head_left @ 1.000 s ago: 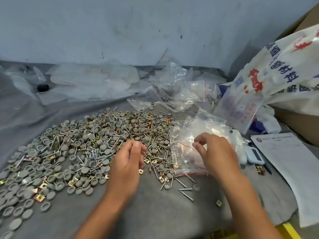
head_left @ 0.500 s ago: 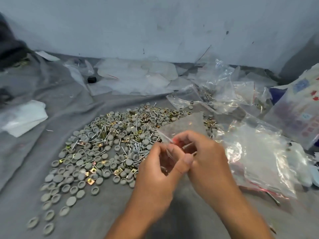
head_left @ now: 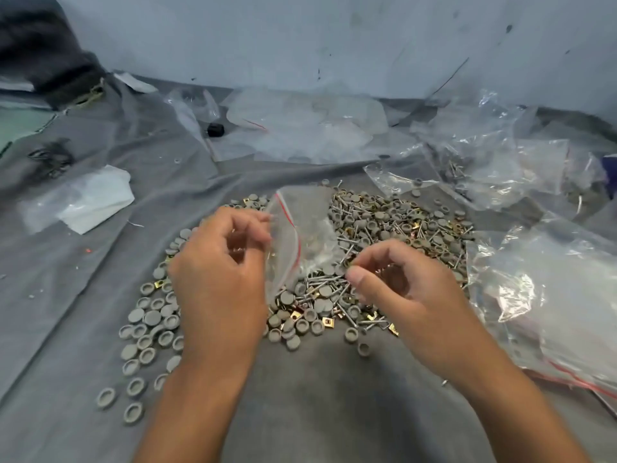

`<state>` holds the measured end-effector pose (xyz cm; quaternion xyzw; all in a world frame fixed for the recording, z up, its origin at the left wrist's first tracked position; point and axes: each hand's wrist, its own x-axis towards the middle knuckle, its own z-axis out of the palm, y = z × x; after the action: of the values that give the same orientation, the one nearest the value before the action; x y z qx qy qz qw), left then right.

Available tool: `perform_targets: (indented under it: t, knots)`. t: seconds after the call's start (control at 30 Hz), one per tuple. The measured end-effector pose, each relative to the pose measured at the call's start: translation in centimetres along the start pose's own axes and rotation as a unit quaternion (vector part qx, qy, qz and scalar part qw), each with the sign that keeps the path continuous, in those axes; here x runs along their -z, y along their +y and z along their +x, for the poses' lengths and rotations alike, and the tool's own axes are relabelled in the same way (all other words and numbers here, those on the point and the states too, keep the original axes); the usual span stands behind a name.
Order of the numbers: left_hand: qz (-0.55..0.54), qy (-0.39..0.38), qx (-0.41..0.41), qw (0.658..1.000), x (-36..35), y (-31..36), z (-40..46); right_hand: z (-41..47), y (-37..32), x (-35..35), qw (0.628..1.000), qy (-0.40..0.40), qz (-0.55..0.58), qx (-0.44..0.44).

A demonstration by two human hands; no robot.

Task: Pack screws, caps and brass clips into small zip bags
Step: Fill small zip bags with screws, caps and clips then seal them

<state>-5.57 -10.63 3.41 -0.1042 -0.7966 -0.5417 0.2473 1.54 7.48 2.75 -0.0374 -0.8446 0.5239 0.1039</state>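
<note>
**Hands at the hardware pile, one bag held**

Two hands are seen over a grey cloth (head_left: 317, 412) that is spread across the worktop. A small zip bag (head_left: 302, 228) with a red seal line is pinched at its mouth by the left hand (head_left: 217, 289), fingers curled around the plastic edge; the bag is held above the middle of the pile. The right hand (head_left: 410, 295) is curled with thumb and fingertips brought together just over the heap; whether anything is pinched there cannot be told.

No readable writing or brand is visible anywhere.

One held bag is counted. The loose parts are too many to be counted: grey caps (head_left: 150, 319) are scattered toward the left edge of the pile, screws (head_left: 324, 282) lie tangled at its centre, and brass clips (head_left: 325, 320) are mixed in near the front. Several larger clear bags (head_left: 500, 162) are heaped at the far right of the cloth, and one more plastic packet (head_left: 567, 312) lies by the right edge. A white sheet (head_left: 96, 202) rests at the left.
</note>
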Motion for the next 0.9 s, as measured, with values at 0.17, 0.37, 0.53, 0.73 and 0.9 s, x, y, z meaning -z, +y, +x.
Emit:
perform_targets:
  t: [0.17, 0.37, 0.53, 0.73, 0.9]
  knots:
    - [0.061, 0.021, -0.087, 0.994, -0.1, -0.5, 0.0, -1.2, 2.9, -0.9, 0.918, -0.148, -0.363, -0.060]
    - [0.098, -0.131, -0.135, 0.977, -1.2, -0.6, -0.7, -1.6, 3.5, -2.0, 0.919, -0.143, -0.366, -0.044]
    - [0.118, -0.263, -0.105, 0.952, -1.7, -1.2, -1.3, -1.2, 1.3, 0.2, 0.997, 0.031, -0.066, 0.014]
    - [0.045, -0.287, -0.115, 0.950, -2.6, 0.3, -1.7, -0.8, -1.2, -1.8, 0.974, 0.108, -0.069, 0.186]
    - [-0.048, -0.314, -0.042, 0.947, -2.2, 0.9, -1.7, -0.6, -0.8, -1.4, 0.943, 0.153, -0.176, 0.236]
